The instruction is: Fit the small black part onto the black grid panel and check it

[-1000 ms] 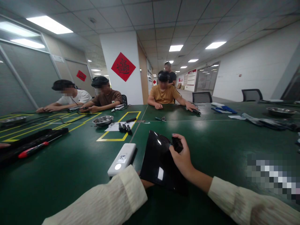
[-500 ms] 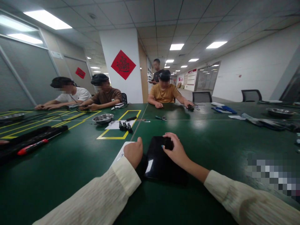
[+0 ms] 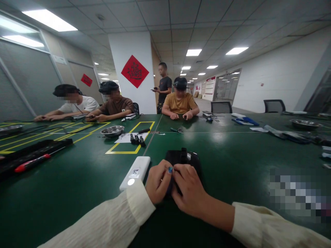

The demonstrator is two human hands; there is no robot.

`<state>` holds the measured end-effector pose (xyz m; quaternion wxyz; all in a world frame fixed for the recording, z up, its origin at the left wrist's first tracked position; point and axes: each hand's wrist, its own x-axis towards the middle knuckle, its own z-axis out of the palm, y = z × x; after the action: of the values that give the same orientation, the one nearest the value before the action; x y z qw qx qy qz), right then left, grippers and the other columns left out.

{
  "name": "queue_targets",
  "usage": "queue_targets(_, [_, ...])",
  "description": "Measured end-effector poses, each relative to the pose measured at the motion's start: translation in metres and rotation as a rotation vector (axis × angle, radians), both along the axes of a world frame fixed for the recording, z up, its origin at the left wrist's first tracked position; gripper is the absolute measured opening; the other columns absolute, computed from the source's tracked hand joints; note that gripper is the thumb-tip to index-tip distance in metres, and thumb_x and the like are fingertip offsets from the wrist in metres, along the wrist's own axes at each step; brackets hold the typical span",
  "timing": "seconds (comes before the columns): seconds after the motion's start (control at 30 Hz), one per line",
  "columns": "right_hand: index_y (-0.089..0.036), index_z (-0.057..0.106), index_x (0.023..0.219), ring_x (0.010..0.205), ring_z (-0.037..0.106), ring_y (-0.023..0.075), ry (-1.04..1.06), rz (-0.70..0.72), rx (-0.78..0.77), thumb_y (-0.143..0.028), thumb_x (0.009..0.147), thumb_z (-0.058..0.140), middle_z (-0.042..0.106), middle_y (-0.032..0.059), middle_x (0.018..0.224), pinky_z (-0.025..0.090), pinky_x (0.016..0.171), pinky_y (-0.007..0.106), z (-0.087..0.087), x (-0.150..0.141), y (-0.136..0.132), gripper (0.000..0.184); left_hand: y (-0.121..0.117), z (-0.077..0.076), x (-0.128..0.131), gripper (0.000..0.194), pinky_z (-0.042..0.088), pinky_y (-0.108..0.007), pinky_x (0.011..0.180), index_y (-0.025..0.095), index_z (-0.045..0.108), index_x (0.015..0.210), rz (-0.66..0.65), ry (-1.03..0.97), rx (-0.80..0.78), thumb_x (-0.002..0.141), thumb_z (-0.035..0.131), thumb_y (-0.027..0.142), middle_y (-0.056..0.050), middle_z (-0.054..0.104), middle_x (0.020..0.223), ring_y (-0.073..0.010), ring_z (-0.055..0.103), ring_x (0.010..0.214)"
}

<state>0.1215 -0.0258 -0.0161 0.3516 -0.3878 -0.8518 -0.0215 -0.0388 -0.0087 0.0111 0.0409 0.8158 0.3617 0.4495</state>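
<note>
The left hand (image 3: 158,182) and right hand (image 3: 190,190) are curling together over the black panel (image 3: 173,157) (whether they are gripping anything, I cannot tell). The panel is lying at the near middle of the worktop (image 3: 238,165), right of the white box (image 3: 139,167), presumably so the surface is bearing its weight.

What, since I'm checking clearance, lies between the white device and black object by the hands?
The head view shows the left hand and some green tabletop.

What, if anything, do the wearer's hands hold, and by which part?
Cannot be told: left hand and right hand meet, covering part of the black device, fingers hiding any hold.
</note>
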Motion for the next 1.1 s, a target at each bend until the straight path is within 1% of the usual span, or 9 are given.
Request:
queue_targets(0.07, [-0.015, 0.055, 0.117, 0.109, 0.047, 0.0300, -0.119, 0.015, -0.048, -0.026, 0.077, 0.054, 0.054, 0.0143, 0.119, 0.038, 0.095, 0.048, -0.007, -0.009, -0.005, 0.041, -0.013, -0.007, 0.004, 0.028, 0.041, -0.028, 0.059, 0.020, 0.051, 0.073, -0.174, 0.113, 0.160, 0.090, 0.030, 0.027, -0.003, 0.058, 0.063, -0.0136, 0.053, 0.058])
queue_targets(0.13, [-0.017, 0.052, 0.125, 0.120, 0.042, 0.0339, -0.222, -0.015, -0.078, -0.027, 0.080, 0.054, 0.050, 0.0171, 0.130, 0.036, 0.097, 0.052, -0.019, -0.017, -0.003, 0.046, -0.023, -0.017, 0.011, 0.026, 0.038, -0.030, 0.053, 0.022, 0.051, 0.068, -0.460, 0.333, 0.346, 0.086, 0.037, 0.033, -0.001, 0.054, 0.055, -0.0145, 0.048, 0.052])
queue_targets(0.27, [-0.034, 0.049, 0.131, 0.130, 0.036, 0.0333, -0.373, -0.021, -0.141, -0.023, 0.091, 0.043, 0.041, 0.0117, 0.143, 0.033, 0.098, 0.058, -0.036, -0.024, 0.011, 0.042, -0.031, -0.035, 0.023, 0.014, 0.030, -0.028, 0.044, 0.023, 0.053, 0.067, -0.659, 0.592, 0.539, 0.081, 0.049, 0.024, 0.003, 0.048, 0.049, -0.0116, 0.039, 0.044])
queue_targets(0.4, [-0.044, 0.049, 0.128, 0.131, 0.033, 0.0374, -0.420, 0.082, -0.185, -0.032, 0.085, 0.056, 0.037, 0.0032, 0.147, 0.030, 0.097, 0.063, -0.032, -0.019, 0.020, 0.045, -0.024, -0.037, 0.023, 0.013, 0.034, -0.033, 0.048, 0.022, 0.049, 0.067, -0.602, 0.587, 0.465, 0.077, 0.049, 0.031, 0.001, 0.051, 0.054, -0.0139, 0.046, 0.050])
queue_targets(0.53, [-0.042, 0.045, 0.132, 0.131, 0.032, 0.0381, -0.419, 0.151, -0.161, -0.035, 0.080, 0.061, 0.038, 0.0016, 0.146, 0.029, 0.099, 0.063, -0.031, -0.015, 0.027, 0.055, -0.015, -0.035, 0.018, 0.005, 0.035, -0.033, 0.049, 0.021, 0.049, 0.071, -0.573, 0.540, 0.427, 0.072, 0.048, 0.025, 0.001, 0.053, 0.055, -0.0139, 0.048, 0.051])
queue_targets(0.77, [-0.037, 0.043, 0.134, 0.131, 0.028, 0.0458, -0.529, 0.194, -0.099, -0.032, 0.071, 0.069, 0.039, 0.0031, 0.146, 0.022, 0.098, 0.071, -0.025, -0.012, 0.037, 0.069, -0.014, -0.038, 0.022, 0.014, 0.033, -0.030, 0.046, 0.021, 0.054, 0.073, -0.580, 0.592, 0.519, 0.079, 0.046, 0.031, 0.001, 0.050, 0.049, -0.0136, 0.047, 0.048])
queue_targets(0.83, [-0.032, 0.044, 0.133, 0.130, 0.030, 0.0465, -0.529, 0.172, -0.093, -0.032, 0.069, 0.070, 0.040, 0.0081, 0.144, 0.021, 0.098, 0.072, -0.019, -0.009, 0.038, 0.069, -0.014, -0.037, 0.023, 0.015, 0.032, -0.030, 0.046, 0.020, 0.055, 0.071, -0.556, 0.557, 0.526, 0.079, 0.045, 0.028, 0.001, 0.049, 0.047, -0.0132, 0.045, 0.047])
queue_targets(1.0, [-0.027, 0.054, 0.119, 0.131, 0.033, 0.0408, -0.443, -0.009, -0.143, -0.033, 0.087, 0.050, 0.041, 0.0152, 0.142, 0.021, 0.100, 0.067, -0.006, 0.000, 0.035, 0.033, -0.012, -0.035, 0.023, 0.016, 0.032, -0.029, 0.047, 0.019, 0.055, 0.070, -0.562, 0.600, 0.530, 0.080, 0.045, 0.028, 0.002, 0.048, 0.046, -0.0125, 0.042, 0.045])
queue_targets(1.1, [-0.024, 0.056, 0.114, 0.134, 0.027, 0.0410, -0.421, -0.114, -0.258, -0.041, 0.090, 0.043, 0.038, 0.0173, 0.144, 0.017, 0.101, 0.066, -0.002, 0.004, 0.038, 0.032, -0.012, -0.034, 0.023, 0.016, 0.030, -0.029, 0.045, 0.019, 0.053, 0.071, -0.560, 0.613, 0.568, 0.081, 0.045, 0.027, 0.004, 0.046, 0.045, -0.0118, 0.041, 0.043])
